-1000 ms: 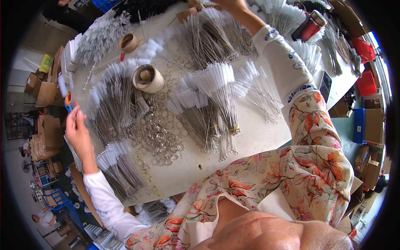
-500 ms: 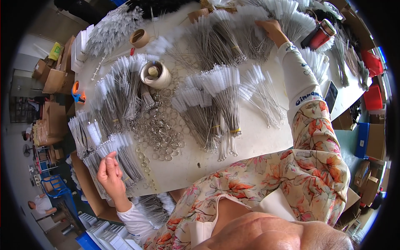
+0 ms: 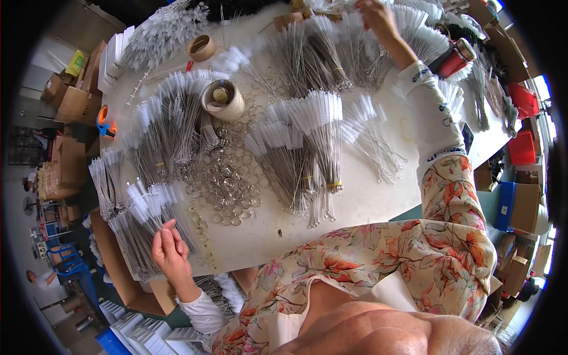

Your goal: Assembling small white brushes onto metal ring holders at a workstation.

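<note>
My left hand (image 3: 171, 255) is at the table's near left corner, its fingers pinched together. White-bristled wire brushes (image 3: 141, 204) fan out from its fingertips, over more brushes lying beneath; the gripped wire ends are mostly hidden. My right hand (image 3: 380, 22) is raised at the far side of the table, fingers apart, with nothing visible in it. Below and beside it lie brush bundles (image 3: 358, 44) with thin wire stems. In the middle rests a banded bundle of brushes (image 3: 322, 136), with a few loose brushes (image 3: 376, 139) to its right.
Metal rings (image 3: 228, 192) lie heaped left of the middle, below a tape roll (image 3: 223, 100). Another tape roll (image 3: 201, 48) stands farther back. An orange tape dispenser (image 3: 106, 123) sits at the left edge. A red flask (image 3: 457, 58) stands at the far right, near my right forearm.
My right hand has lifted off the far brushes and moved farther away, fingers spreading. My left hand has shifted slightly right and nearer me, with the brushes at its fingertips.
</note>
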{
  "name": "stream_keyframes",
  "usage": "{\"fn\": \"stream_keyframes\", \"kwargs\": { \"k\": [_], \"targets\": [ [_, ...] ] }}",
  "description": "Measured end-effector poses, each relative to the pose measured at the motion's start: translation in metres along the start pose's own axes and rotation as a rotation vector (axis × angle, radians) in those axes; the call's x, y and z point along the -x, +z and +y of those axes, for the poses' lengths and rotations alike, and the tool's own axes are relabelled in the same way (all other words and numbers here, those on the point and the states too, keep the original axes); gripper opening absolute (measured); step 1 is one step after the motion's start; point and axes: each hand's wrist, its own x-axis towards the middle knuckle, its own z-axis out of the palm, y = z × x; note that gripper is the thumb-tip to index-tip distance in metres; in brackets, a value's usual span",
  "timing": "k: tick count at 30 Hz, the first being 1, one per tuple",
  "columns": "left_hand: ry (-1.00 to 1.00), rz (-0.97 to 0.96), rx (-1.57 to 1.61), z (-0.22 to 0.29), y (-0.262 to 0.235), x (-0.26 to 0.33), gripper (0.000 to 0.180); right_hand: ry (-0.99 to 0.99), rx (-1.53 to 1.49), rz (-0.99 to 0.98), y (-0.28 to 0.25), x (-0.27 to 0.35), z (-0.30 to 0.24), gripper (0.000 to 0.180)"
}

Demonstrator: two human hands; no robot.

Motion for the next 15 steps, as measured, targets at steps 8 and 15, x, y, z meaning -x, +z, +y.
{"fn": "stream_keyframes", "kwargs": {
  "k": [8, 15],
  "targets": [
    [-0.054, -0.036, 0.023, -0.016, -0.010, 0.012, 0.024, 0.120, 0.704, -0.295, 0.130, 0.032, -0.009, 0.049],
    [-0.080, 0.084, 0.051, -0.023, -0.026, 0.036, 0.024, 0.172, 0.643, -0.267, 0.137, 0.006, 0.021, 0.037]
  ]
}}
